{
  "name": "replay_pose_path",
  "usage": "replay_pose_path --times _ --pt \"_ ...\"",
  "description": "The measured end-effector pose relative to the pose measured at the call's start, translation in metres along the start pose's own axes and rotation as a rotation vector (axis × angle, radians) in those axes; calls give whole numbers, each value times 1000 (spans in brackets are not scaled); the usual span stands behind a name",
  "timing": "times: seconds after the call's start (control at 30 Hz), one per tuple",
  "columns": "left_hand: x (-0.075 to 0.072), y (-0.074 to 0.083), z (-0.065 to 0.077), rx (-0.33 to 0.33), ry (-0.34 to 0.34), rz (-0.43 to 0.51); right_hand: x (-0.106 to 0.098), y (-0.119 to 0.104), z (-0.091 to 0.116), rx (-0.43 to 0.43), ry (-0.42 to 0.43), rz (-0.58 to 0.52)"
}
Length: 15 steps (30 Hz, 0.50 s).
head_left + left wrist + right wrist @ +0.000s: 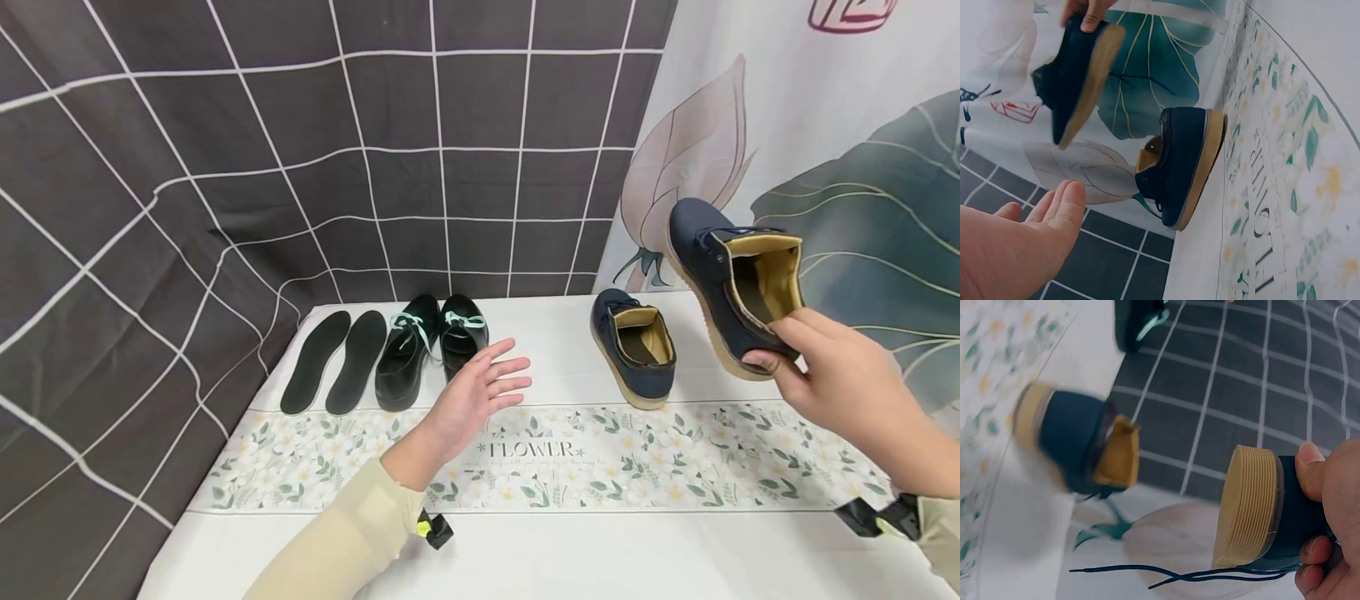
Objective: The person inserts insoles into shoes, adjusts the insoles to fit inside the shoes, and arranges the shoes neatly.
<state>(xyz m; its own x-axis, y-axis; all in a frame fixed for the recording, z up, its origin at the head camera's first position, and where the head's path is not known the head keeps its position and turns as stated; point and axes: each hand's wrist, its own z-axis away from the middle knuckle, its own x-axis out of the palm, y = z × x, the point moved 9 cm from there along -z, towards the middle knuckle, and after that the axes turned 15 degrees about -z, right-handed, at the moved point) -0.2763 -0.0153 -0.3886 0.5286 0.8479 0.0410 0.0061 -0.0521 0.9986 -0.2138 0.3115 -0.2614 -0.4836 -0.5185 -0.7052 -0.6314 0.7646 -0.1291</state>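
Note:
My right hand (847, 375) grips a navy shoe (697, 267) by its heel, thumb outside and fingers at the collar. The shoe is up off the table, toe raised, with a tan sole and yellowish lining; its laces dangle in the right wrist view. Its mate, another navy shoe (637, 350), stands on the table just left of the held one. Over the middle of the table, my left hand (480, 396) is held out with fingers spread and holds nothing. Behind it in the head view are two black shoes (401, 367) with mint laces, one partly covered by the fingers.
Two black insoles (315, 362) lie side by side left of the black shoes. A floral runner (562, 492) printed FLOWER crosses the white table (600, 554). A dark grid-patterned cloth (480, 183) rises behind and at left, and a leaf-printed curtain (862, 208) hangs at right.

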Motion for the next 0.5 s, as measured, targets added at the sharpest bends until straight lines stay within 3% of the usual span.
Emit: replay_pose_path --times 0.27,0.5 --pt "-7 -5 7 -3 -3 -21 35 55 18 206 -164 3" --pt "-13 -8 11 -30 9 -31 71 87 35 252 -217 -4"
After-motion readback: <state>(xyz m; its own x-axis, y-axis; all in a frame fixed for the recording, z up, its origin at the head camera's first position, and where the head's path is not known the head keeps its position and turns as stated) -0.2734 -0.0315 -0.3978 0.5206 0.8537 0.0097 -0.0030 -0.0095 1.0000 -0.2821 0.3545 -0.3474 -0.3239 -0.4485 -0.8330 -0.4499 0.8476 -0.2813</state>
